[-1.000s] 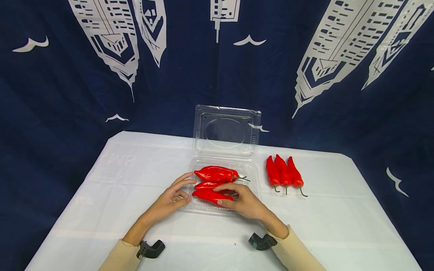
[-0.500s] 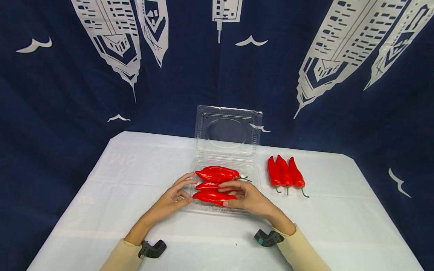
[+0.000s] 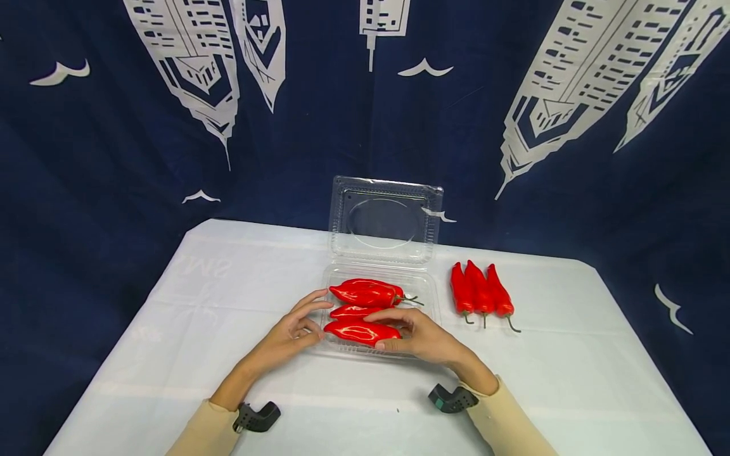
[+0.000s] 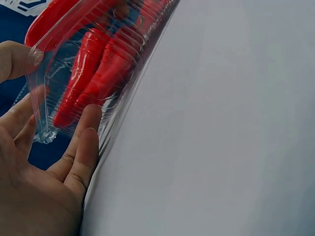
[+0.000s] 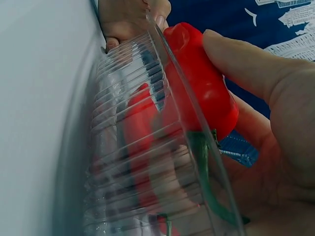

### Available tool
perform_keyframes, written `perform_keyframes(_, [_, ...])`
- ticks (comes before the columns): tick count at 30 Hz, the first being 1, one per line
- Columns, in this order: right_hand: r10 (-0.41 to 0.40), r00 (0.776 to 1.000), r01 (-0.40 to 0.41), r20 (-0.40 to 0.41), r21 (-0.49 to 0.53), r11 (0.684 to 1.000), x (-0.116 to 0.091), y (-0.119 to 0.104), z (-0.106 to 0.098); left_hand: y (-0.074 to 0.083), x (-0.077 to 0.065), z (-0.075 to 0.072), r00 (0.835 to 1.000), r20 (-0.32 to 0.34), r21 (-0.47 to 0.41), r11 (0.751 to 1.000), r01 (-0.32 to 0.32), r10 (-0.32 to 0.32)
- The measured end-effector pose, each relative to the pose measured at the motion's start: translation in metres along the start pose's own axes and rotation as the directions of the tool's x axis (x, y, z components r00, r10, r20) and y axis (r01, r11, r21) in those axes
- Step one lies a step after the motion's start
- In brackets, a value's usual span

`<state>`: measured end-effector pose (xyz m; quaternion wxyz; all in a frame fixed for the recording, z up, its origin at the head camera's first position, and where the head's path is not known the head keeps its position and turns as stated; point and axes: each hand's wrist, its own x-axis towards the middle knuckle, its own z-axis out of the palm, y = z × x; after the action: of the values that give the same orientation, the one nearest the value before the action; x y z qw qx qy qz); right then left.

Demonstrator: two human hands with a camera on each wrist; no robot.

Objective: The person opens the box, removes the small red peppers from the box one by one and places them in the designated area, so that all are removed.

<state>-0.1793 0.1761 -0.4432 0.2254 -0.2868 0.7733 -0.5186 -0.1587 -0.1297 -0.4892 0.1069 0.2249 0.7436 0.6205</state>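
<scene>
An open clear plastic clamshell container [image 3: 430,310] holds several red peppers, including a back pepper [image 3: 365,293] and a middle pepper [image 3: 349,312]. My right hand [image 3: 422,335] pinches the stem end of the front red pepper [image 3: 356,330], thumb on its near side and fingers over its far side. In the right wrist view that pepper [image 5: 202,83] rises above the container's rim, green stem hanging down. At the container's left side, my left hand [image 3: 293,329] rests with loosely spread fingers. The left wrist view shows its thumb [image 4: 22,61] at the rim and fingertips against the ribbed wall.
The container's hinged lid [image 3: 382,221] stands raised at the back. To the right, a group of 3 red peppers [image 3: 481,291] lies side by side on the white-covered table [image 3: 570,367]. A dark blue printed curtain [image 3: 319,139] hangs behind the table.
My right hand has shifted slightly right along the front pepper, which lies more level than before. The left hand has stayed at the container's side. The head view has shifted slightly.
</scene>
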Motion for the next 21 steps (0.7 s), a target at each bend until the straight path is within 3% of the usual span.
perform_keyframes(7, [-0.030, 0.999, 0.029, 0.011, 0.043, 0.999, -0.0012, 0.0001, -0.0013, 0.0019, 0.0001, 0.0004, 1.000, -0.001, 0.003, 1.000, 0.007, -0.007])
perform_keyframes(21, [-0.068, 0.997, 0.068, -0.027, 0.000, 0.998, -0.0020, -0.0002, -0.0033, 0.0024, -0.0010, 0.0011, 1.000, -0.009, 0.005, 1.000, -0.006, 0.006])
